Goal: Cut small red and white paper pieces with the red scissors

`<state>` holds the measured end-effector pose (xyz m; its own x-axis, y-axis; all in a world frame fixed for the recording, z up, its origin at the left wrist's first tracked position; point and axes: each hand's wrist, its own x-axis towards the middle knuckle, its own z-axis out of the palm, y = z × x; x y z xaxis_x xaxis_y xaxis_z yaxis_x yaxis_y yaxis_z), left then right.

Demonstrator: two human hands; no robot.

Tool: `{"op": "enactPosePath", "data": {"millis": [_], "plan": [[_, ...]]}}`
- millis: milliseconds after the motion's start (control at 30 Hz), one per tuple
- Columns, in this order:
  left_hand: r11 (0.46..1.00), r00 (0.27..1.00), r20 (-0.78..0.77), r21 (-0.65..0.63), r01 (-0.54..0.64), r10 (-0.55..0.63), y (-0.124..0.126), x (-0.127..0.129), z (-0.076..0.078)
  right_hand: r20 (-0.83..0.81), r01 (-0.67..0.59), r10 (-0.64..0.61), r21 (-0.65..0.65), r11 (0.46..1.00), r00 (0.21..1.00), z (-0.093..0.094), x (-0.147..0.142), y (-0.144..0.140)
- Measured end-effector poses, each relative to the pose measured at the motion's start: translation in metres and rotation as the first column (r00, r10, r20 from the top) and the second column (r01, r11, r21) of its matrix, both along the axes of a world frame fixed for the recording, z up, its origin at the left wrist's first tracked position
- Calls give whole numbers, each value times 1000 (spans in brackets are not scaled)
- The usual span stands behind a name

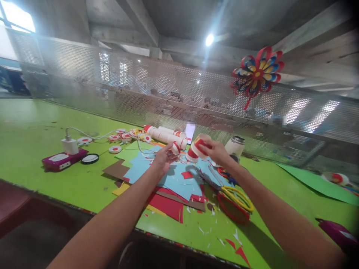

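Pinched in the fingers of my left hand [164, 158] is a small red-and-white paper cup piece [175, 148], held above the blue paper. My right hand [214, 150] grips a red-and-white paper cup [198, 147] on its side. Just under that cup is another red-and-white cup [192, 155]; whether the two touch I cannot tell. Below both hands lie light blue paper sheets [171, 183] with small scraps on top. Scissors with yellow handles [237, 198] rest near my right forearm, beside a second pair with red handles [232, 213].
Stacked paper cups [165, 136] lie behind my hands, near a lit phone [190, 132]. Several red-and-white discs [114, 149] and a purple power bank [64, 160] are to the left. A paper flower [258, 74] hangs on the mesh partition [168, 86]. Green paper [316, 183] lies right.
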<state>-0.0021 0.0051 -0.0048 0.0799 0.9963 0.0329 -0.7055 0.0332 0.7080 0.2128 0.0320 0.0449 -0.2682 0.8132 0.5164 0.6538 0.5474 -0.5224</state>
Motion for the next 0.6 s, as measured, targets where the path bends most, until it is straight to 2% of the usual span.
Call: {"op": "enactPosePath", "data": {"millis": [100,167,267,433,600], "plan": [[999,998,-34,1,-44,44,3,0,-2,92,3,1,-42,999,996,11,8,47],[1000,998,-54,-6,-29,29,4,1,-3,162,4,8,-79,997,987,9,7,71],[1000,997,-71,-17,-10,9,5,2,-6,273,19,18,-133,991,962,-3,2,91],[999,994,-109,-32,21,-25,5,2,-6,439,105,-26,-157,982,898,-21,2,98],[996,981,-177,-44,76,-83,3,3,-6,557,217,-171,-16,976,812,-41,-1,87]]}}
